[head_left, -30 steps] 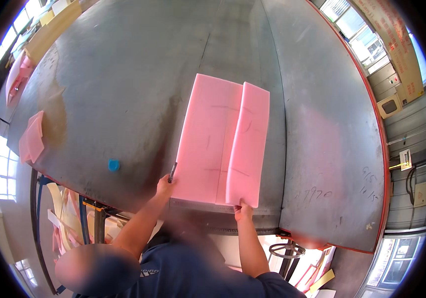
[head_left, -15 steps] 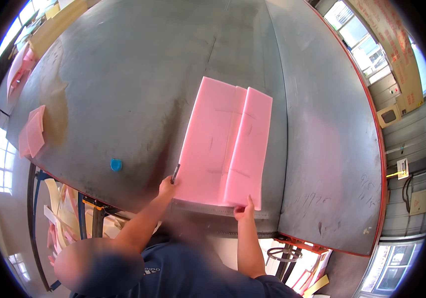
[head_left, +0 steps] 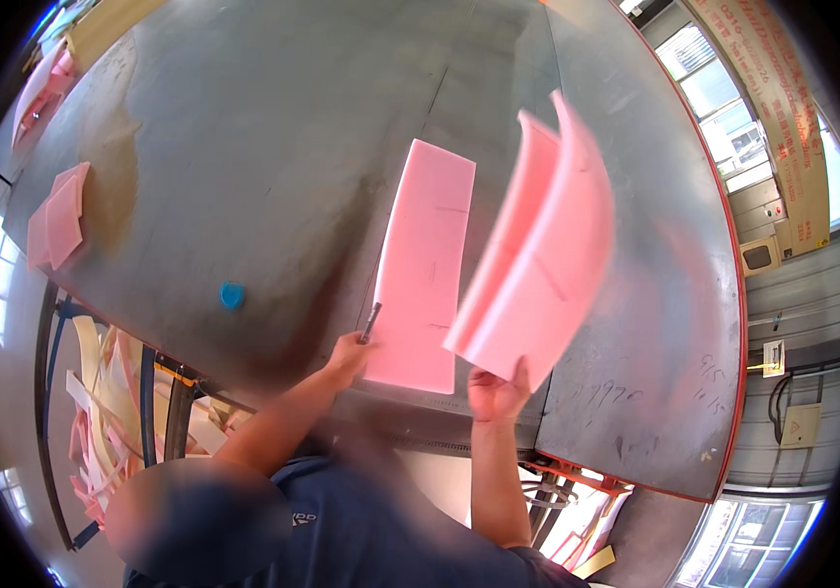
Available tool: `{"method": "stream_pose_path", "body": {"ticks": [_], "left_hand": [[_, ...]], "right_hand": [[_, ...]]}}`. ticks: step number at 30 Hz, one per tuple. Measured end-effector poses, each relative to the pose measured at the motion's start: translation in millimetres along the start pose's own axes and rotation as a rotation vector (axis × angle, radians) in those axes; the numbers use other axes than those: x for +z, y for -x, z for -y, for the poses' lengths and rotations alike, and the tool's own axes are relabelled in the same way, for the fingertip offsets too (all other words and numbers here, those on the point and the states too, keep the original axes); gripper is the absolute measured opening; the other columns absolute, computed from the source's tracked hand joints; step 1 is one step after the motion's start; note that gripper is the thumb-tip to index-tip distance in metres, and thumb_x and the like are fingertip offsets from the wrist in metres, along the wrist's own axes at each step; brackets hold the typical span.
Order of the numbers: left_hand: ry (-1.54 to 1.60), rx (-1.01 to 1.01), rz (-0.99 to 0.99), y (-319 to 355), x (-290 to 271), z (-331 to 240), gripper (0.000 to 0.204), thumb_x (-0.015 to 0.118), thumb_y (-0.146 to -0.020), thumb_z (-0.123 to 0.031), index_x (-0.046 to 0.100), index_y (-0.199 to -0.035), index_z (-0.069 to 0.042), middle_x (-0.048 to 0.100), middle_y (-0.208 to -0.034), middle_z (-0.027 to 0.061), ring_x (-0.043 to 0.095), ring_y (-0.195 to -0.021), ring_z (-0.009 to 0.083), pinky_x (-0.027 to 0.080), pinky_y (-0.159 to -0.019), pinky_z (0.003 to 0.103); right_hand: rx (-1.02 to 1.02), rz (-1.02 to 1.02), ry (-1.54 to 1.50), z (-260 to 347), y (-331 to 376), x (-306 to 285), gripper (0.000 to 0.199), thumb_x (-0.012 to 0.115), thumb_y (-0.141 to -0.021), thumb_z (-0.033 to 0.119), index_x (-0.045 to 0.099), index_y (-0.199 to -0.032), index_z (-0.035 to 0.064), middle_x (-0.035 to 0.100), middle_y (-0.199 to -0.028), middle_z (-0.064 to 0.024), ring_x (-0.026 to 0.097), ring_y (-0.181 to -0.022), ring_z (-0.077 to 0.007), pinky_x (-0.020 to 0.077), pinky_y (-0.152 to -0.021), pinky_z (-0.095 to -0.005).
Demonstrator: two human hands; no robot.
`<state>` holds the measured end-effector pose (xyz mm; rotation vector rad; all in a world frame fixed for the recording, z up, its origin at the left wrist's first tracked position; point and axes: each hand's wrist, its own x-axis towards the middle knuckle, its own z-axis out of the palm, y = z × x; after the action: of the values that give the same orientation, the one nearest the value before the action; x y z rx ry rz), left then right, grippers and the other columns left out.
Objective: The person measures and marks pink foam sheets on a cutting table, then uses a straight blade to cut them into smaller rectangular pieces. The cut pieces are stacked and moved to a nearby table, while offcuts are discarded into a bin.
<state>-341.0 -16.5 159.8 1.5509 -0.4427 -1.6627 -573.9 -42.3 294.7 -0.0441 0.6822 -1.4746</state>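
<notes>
A pink foam sheet (head_left: 420, 265) lies flat on the grey metal tabletop, with short dark pen marks on it. At its near left corner is my left hand (head_left: 346, 360), closed round a dark pen (head_left: 371, 322) that points up and away. My right hand (head_left: 500, 394) grips the near end of two pink foam sheets (head_left: 562, 265), thumb on top. These are raised off the table to the right of the flat sheet, bending and slightly blurred. A gap shows between them toward the far end, and a mark runs across the upper one.
On the table at left sit a blue round object (head_left: 232, 295) and several pink foam offcuts (head_left: 59, 218). A metal ruler-like strip (head_left: 410, 431) runs along the near edge. Below the left edge is a heap of foam scraps (head_left: 106, 402). Red edging (head_left: 730, 245) bounds the table's right side.
My right hand has lifted two pink sheets off the pile and swung them rightward, baring one flat sheet. My left hand, still with the pen, has shifted slightly right.
</notes>
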Motion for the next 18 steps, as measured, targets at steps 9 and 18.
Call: {"method": "stream_pose_path", "body": {"ticks": [9,18], "left_hand": [[0.196,-0.029,0.020,12.6,4.5,44.7,0.011,0.063,-0.095,-0.018,0.060,-0.091,-0.008,0.054,-0.065,-0.0023,0.043,-0.049,0.0055,0.028,-0.042,0.026],[0.213,-0.106,0.079,44.2,5.2,58.9,0.009,0.060,-0.089,-0.007,0.056,-0.081,-0.009,0.049,-0.060,-0.0033,0.037,-0.043,0.0066,0.025,-0.040,0.026]], "right_hand": [[0.300,-0.526,0.409,-64.0,15.2,-110.6,0.027,0.070,-0.087,0.018,0.060,-0.111,0.0114,0.065,-0.094,-0.0026,0.064,-0.082,-0.0191,0.0524,-0.060,-0.0291],[0.263,-0.341,-0.074,-91.0,52.0,-132.4,0.047,0.070,-0.089,0.026,0.053,-0.128,0.0054,0.067,-0.108,-0.0122,0.069,-0.087,-0.0274,0.0587,-0.074,-0.0412]]}}
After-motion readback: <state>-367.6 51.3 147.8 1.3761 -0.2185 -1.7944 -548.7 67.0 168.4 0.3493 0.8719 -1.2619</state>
